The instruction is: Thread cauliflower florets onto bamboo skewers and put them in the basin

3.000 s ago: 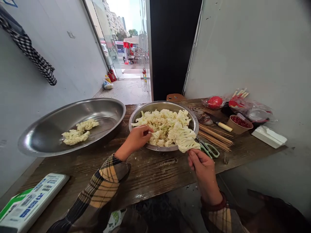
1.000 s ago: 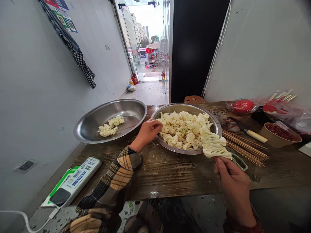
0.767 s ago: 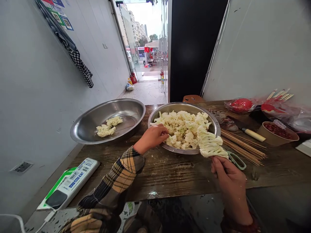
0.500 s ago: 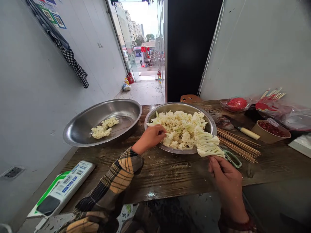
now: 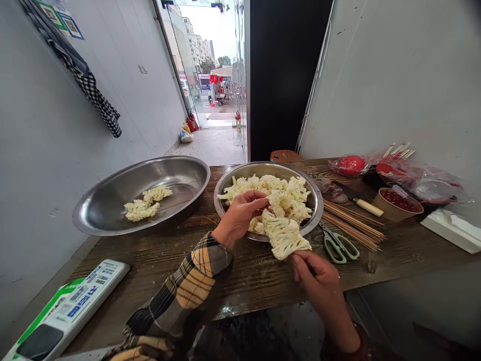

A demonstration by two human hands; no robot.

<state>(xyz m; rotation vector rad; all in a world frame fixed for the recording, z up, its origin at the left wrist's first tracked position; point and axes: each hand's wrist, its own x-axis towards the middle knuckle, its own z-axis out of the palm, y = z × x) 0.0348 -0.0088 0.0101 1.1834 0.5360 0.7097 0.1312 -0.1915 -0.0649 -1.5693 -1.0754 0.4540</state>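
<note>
Centrally, the right hand (image 5: pixel 319 278) pinches a cauliflower row (image 5: pixel 285 236); the left hand (image 5: pixel 239 216) curls beside it, grip unclear. Two clumps (image 5: pixel 140 210), seemingly done, lie in the left basin (image 5: pixel 180 169); loose florets (image 5: pixel 266 184) remain in the bowl (image 5: pixel 317 206).

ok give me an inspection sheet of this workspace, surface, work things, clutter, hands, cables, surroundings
Surface: dark wooden table, shiny patch near its front edge.
Work things: cauliflower piece in hand; metal bowl heaped with florets; metal basin with cauliflower clumps.
Clutter: scissors, skewers, knife, tub with red contents, and bagged items at right; white lettered object at left.
Hands: right hand pinches the cauliflower piece; left hand over the metal bowl, grip unclear.
Cables: seemingly a white cable beside the black panel.
Surroundings: checked cloth hanging at left; glass door beyond.
</note>
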